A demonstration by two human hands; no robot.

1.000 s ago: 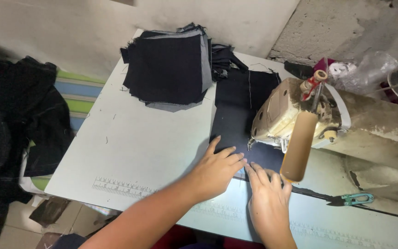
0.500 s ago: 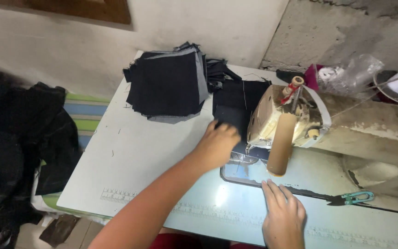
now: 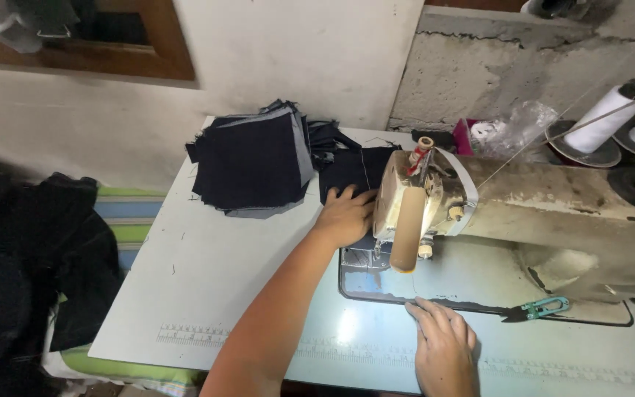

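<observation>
Table (image 3: 207,279) had open room at its left and near edge. The dark fabric piece (image 3: 350,170) had moved far past the sewing machine (image 3: 435,198), beside the fabric stack (image 3: 251,163). Left hand (image 3: 345,217) went with it, fingers flat, gripping nothing. Right hand (image 3: 442,349) had pulled back near, fingers spread, empty, left of the green snips (image 3: 534,309).

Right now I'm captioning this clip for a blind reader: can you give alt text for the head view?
A person's left hand presses flat on a dark fabric piece beside the head of a worn sewing machine, while the right hand rests on the pale table. A stack of dark fabric squares lies behind, and teal thread snips lie near the machine.
</observation>
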